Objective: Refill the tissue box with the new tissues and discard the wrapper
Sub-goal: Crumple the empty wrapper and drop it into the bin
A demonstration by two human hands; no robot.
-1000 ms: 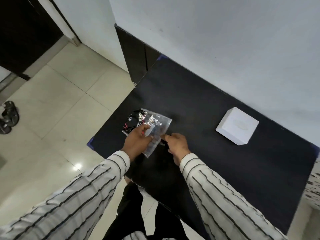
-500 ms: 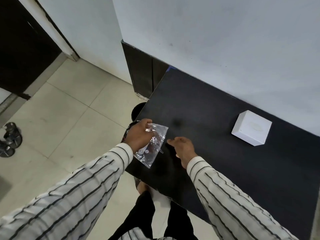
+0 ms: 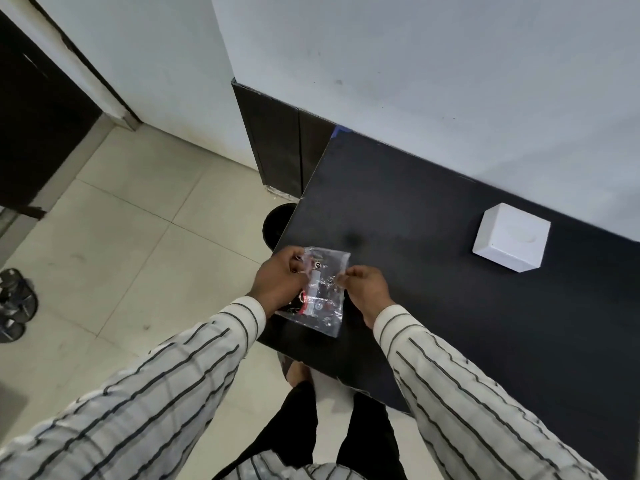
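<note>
A clear plastic wrapper [image 3: 320, 296] with red and black print is held up over the near left corner of the black table [image 3: 433, 278]. My left hand [image 3: 278, 284] grips its left side and my right hand [image 3: 365, 289] pinches its right edge. The wrapper looks flat and empty. A white tissue box [image 3: 510, 241] sits closed on the table near the wall, well to the right of both hands. No loose tissues are in view.
A round black bin [image 3: 277, 225] stands on the tiled floor, partly hidden under the table's left edge, just beyond my left hand. A dark cabinet [image 3: 287, 147] stands against the wall. Sandals [image 3: 15, 299] lie at the far left.
The wrapper has been lifted off the table. My right hand, which had let go of it, has taken hold of its right edge again. The camera has tilted, showing the bin.
</note>
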